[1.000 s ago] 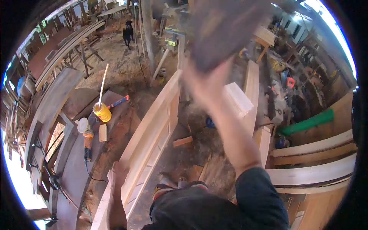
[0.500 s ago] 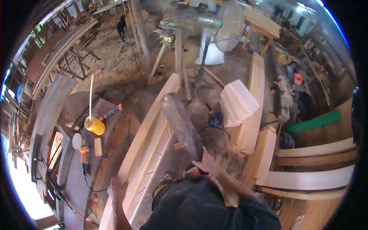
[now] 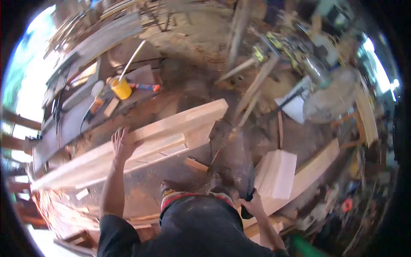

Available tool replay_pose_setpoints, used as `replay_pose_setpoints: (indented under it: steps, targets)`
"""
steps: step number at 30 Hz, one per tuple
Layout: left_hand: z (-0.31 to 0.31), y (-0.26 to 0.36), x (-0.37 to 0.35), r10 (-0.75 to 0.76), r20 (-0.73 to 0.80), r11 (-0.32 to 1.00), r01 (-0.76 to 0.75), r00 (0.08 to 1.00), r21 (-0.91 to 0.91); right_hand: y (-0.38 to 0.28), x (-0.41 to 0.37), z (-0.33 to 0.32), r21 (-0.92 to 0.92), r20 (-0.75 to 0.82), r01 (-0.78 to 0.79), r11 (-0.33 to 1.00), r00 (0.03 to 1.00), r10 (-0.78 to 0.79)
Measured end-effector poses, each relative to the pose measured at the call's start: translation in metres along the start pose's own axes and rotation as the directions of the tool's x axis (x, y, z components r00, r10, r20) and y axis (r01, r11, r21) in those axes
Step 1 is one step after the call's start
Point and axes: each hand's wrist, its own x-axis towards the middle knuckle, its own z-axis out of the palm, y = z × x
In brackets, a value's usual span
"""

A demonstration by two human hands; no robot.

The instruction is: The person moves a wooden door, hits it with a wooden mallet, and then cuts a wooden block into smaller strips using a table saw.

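My left hand (image 3: pixel 123 145) rests on a long pale wooden beam (image 3: pixel 171 124), thumb spread away from the fingers. The beam runs slantwise across the floor and has slots cut along its near side. At lower right, my right hand (image 3: pixel 255 204) is closed around the near end of a dark wooden board (image 3: pixel 243 158). That board points away from me, blurred and hard to separate from the brown ground. Just right of it stands a stack of pale wood pieces (image 3: pixel 274 173).
A dark bench at left carries a yellow tub (image 3: pixel 121 88) with a stick, an angle grinder (image 3: pixel 93 107) and a blue-orange tool (image 3: pixel 145 87). A fan (image 3: pixel 336 96) stands at right, near wooden props (image 3: pixel 257 85). Another pale plank (image 3: pixel 308 175) lies behind the stack.
My view has swung to the right, so the beam now lies more crosswise. The dark board in my right hand has turned and appears narrower. My left hand is still on the beam.
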Motion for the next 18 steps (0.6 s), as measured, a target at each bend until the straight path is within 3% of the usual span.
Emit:
replay_pose_setpoints:
  steps: [1,3,4,5,7,8,9,10,12,14,17,18]
  targets:
    - [-0.002,-0.002,-0.002,-0.04,0.032,0.999,0.04,0.999,-0.008,-0.021,0.001,-0.031,0.052,0.058,-0.038,0.998,0.998,0.035]
    - [0.015,-0.019,-0.012,-0.137,0.0,0.99,0.137,0.991,-0.022,-0.068,0.007,-0.082,0.149,-0.017,0.168,0.974,0.986,-0.167]
    - [0.014,-0.022,-0.015,-0.172,-0.019,0.985,0.172,0.985,-0.032,-0.088,0.009,-0.106,0.076,-0.079,0.148,0.986,0.987,-0.142]
    - [0.015,-0.022,-0.021,-0.256,-0.019,0.967,0.256,0.967,-0.001,-0.087,0.015,-0.133,-0.001,-0.116,0.253,0.968,0.961,-0.251]
    - [0.01,-0.004,-0.027,-0.418,-0.035,0.907,0.419,0.908,0.05,-0.126,0.012,-0.173,0.03,-0.316,0.375,0.927,0.883,-0.347]
    - [0.008,-0.003,-0.028,-0.439,-0.009,0.898,0.439,0.898,0.039,-0.145,0.01,-0.193,0.026,-0.409,0.435,0.9,0.826,-0.388]
    - [0.008,-0.003,-0.027,-0.44,0.003,0.898,0.44,0.898,0.026,-0.183,0.009,-0.207,0.228,-0.456,0.585,0.778,0.771,-0.445]
    - [0.008,-0.004,-0.027,-0.442,0.016,0.897,0.442,0.897,0.012,-0.194,0.022,-0.239,0.128,-0.499,0.705,0.697,0.653,-0.569]
    - [0.007,-0.011,-0.024,-0.445,0.068,0.894,0.447,0.893,-0.015,-0.278,0.021,-0.279,-0.076,-0.604,0.801,0.593,0.437,-0.667]
    - [0.015,-0.02,-0.026,-0.45,0.042,0.891,0.452,0.892,-0.042,-0.365,0.025,-0.289,0.036,-0.824,0.861,0.507,0.312,-0.473]
    - [0.017,-0.018,-0.027,-0.46,0.03,0.886,0.461,0.888,-0.053,-0.435,0.049,-0.293,0.11,-0.736,0.918,0.38,0.333,-0.59]
    - [0.019,-0.02,-0.028,-0.452,0.025,0.89,0.453,0.892,-0.058,-0.442,0.061,-0.267,0.084,-0.754,0.929,0.361,0.296,-0.587]
